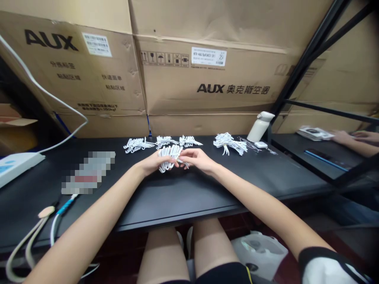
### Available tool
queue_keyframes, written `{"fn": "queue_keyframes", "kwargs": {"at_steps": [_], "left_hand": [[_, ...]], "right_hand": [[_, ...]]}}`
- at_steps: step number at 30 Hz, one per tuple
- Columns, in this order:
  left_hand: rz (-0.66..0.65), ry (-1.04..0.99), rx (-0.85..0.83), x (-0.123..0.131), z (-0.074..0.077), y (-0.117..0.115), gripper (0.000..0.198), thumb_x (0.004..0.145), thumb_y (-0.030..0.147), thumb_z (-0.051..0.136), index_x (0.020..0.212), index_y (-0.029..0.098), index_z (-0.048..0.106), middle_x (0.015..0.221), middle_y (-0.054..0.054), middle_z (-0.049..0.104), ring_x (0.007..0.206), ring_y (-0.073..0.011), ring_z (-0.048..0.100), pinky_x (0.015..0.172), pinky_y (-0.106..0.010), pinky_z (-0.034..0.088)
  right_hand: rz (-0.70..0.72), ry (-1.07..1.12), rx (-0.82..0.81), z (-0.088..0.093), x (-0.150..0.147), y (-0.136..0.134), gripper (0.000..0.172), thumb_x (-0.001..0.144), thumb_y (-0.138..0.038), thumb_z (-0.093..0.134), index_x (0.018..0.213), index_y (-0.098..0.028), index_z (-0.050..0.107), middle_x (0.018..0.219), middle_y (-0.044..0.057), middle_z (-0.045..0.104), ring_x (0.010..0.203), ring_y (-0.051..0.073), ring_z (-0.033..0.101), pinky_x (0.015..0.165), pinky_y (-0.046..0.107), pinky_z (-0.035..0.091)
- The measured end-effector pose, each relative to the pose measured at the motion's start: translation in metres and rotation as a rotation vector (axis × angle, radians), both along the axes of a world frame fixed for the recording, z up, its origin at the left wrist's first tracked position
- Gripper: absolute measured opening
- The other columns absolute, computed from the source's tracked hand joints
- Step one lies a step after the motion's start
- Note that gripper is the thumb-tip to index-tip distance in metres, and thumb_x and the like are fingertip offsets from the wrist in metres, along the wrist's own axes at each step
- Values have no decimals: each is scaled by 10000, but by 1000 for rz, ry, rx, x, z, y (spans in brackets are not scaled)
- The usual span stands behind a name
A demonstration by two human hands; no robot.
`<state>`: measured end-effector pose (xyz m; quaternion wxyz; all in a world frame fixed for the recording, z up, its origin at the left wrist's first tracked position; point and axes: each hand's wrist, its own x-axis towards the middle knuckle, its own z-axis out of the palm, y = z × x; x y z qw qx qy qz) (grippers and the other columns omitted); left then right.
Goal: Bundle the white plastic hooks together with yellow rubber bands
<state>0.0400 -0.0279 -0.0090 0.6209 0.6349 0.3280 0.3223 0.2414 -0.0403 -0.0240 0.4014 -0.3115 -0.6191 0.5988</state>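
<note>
A bundle of thin white hooks [169,154], their bent ends fanned to the left, is held above the black table near its middle. My left hand [151,161] is closed around the hooked side, thumb across the front. At the narrow right end of the same bundle, the fingers of my right hand [199,161] are pinched together on the straight ends. Just behind lie similar bundles: a left one [136,144], a middle one [165,141] and a right one [189,141]. A larger pile of white hooks [227,142] rests farther right.
Cardboard panels [213,102] stand along the back of the black table [177,201]. A white bottle [260,126] and small white case [260,145] are at right. A blurred-out phone-like object [89,173] with a cable [65,206] lies left. Beyond the black frame, another person's hands [352,137] show.
</note>
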Motion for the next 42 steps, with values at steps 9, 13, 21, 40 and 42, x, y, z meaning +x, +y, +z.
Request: {"fn": "queue_keyframes", "kwargs": {"at_steps": [9, 13, 21, 40, 42], "left_hand": [[23, 11, -16, 1, 5, -3, 411, 627, 229, 710, 1019, 115, 664, 612, -3, 656, 503, -104, 539, 480, -211, 403], [49, 18, -7, -1, 6, -3, 324, 609, 234, 708, 899, 98, 662, 574, 3, 615, 483, -97, 519, 453, -209, 395], [57, -31, -40, -1, 9, -3, 561, 616, 259, 705, 1150, 104, 635, 595, 6, 621, 485, -97, 502, 444, -208, 390], [73, 13, 13, -3, 7, -1, 363, 615, 262, 713, 943, 108, 696, 585, -18, 631, 495, -116, 519, 464, -229, 393], [63, 7, 2, -3, 8, -2, 424, 613, 261, 710, 1012, 119, 694, 595, -13, 634, 503, -117, 520, 466, -228, 395]], "right_hand": [[58, -46, -22, 11, 8, 0, 258, 660, -336, 801, 722, -133, 653, 720, 12, 667, 665, 98, 621, 619, 216, 510], [52, -36, 9, 10, 7, 0, 240, 672, -326, 792, 754, -136, 670, 731, 21, 680, 713, 112, 640, 637, 215, 517], [12, 45, -11, 0, 3, 4, 289, 709, -350, 762, 927, -164, 728, 833, 28, 693, 679, 104, 627, 609, 232, 558], [159, 19, -2, 15, 12, -2, 394, 693, -243, 763, 1073, -190, 676, 1032, 60, 704, 930, 167, 665, 775, 276, 548], [131, 16, 14, 14, 11, -2, 323, 710, -292, 760, 1004, -173, 699, 962, 56, 715, 883, 167, 679, 765, 280, 549]]}}
